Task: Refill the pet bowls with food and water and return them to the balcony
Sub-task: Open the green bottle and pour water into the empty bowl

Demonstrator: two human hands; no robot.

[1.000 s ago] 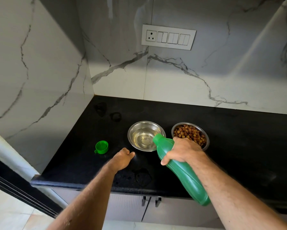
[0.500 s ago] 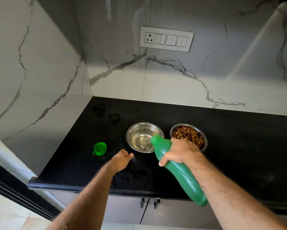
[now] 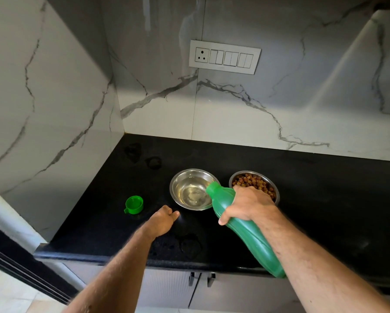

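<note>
Little has moved since the earlier frames: the green bottle (image 3: 241, 224) stays tipped with its mouth over the near rim of the steel water bowl (image 3: 193, 188), and both hands hold the same places. The right hand (image 3: 249, 205) wraps its fingers and thumb round the bottle's upper body, the base slanting back toward the person past the edge of the black surface (image 3: 325, 199). The water bowl holds clear water. Just beside it on the right, partly behind the right hand, stands the steel food bowl (image 3: 253, 184) filled with brown kibble. The left hand (image 3: 163, 220) rests on the surface near the water bowl, fingers curled, holding nothing. The green bottle cap (image 3: 133, 204) lies open side up, well left of the bowls.
</note>
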